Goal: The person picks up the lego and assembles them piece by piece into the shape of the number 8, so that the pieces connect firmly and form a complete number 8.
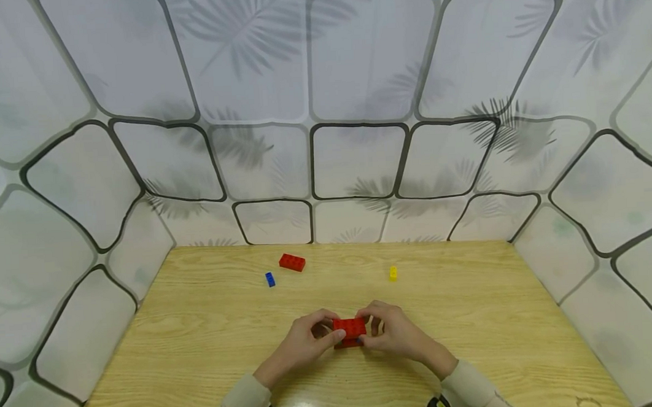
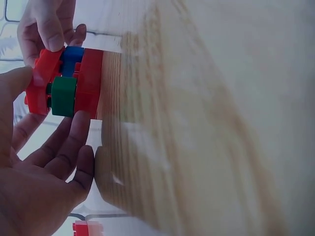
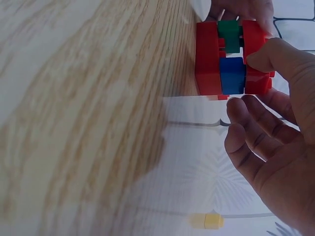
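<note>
Near the table's front, my left hand (image 1: 304,341) and right hand (image 1: 395,332) pinch opposite ends of an upper red brick (image 1: 349,327). Below it, a green brick (image 2: 64,96) and a blue brick (image 3: 232,75) stand side by side on a lower red brick (image 2: 90,81), which sits on the table. The left wrist view shows studs in a narrow gap between the green brick and the upper red one. My left thumb lies against the upper red brick's near face, as does my right thumb (image 3: 275,59). The other fingers are partly hidden behind the stack.
On the wooden table (image 1: 201,357), another red brick (image 1: 292,262) and a small blue brick (image 1: 270,279) lie at the back left. A small yellow brick (image 1: 393,274) lies at the back right. Patterned cloth walls (image 1: 357,165) enclose the back and sides.
</note>
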A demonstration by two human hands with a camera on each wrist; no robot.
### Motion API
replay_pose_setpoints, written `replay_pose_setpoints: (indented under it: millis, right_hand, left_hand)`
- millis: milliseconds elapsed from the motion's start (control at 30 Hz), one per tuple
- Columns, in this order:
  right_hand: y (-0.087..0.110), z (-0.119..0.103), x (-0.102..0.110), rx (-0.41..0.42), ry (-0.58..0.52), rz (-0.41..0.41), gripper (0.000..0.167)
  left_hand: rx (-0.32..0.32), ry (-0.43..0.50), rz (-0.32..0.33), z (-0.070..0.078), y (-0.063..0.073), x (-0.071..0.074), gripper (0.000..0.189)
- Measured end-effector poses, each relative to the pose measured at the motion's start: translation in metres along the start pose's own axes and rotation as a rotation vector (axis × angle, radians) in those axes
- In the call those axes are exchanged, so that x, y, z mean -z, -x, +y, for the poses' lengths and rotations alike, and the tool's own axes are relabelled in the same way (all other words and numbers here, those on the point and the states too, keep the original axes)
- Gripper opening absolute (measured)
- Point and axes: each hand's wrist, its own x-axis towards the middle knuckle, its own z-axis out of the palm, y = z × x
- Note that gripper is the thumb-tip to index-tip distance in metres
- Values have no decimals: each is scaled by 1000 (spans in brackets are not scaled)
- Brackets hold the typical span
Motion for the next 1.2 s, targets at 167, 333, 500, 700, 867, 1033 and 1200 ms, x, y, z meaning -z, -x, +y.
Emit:
replay_pose_setpoints:
  millis: [167,333,500,700,867,1033,1200]
  right_hand:
    - [1,0,1,-8,-12,4,31]
    - [1,0,1,-9,-14,3,31]
    - [2,-1,1,-11,-14,3,31]
    - [2,-1,1,-17,-12,0,31]
    - [3,-1,2,-1,-2,1,30]
    - [4,-1,3,29,-1,5,29]
    - [5,-1,2,3,-10,-2,30]
  left_hand:
    - [-11,-11,0,1,0,0,24]
    - [-27,-18,2,1,0,1,22]
    - [-44,-27,3,1,-1,1,21]
    - [-26,-19,-8,2,-2,1,21]
    - [-13,13,-9,5,-1,1,20]
    - [-17,15,-10,5,-1,2,20]
    - [-32,6,-10,5,-1,1,19]
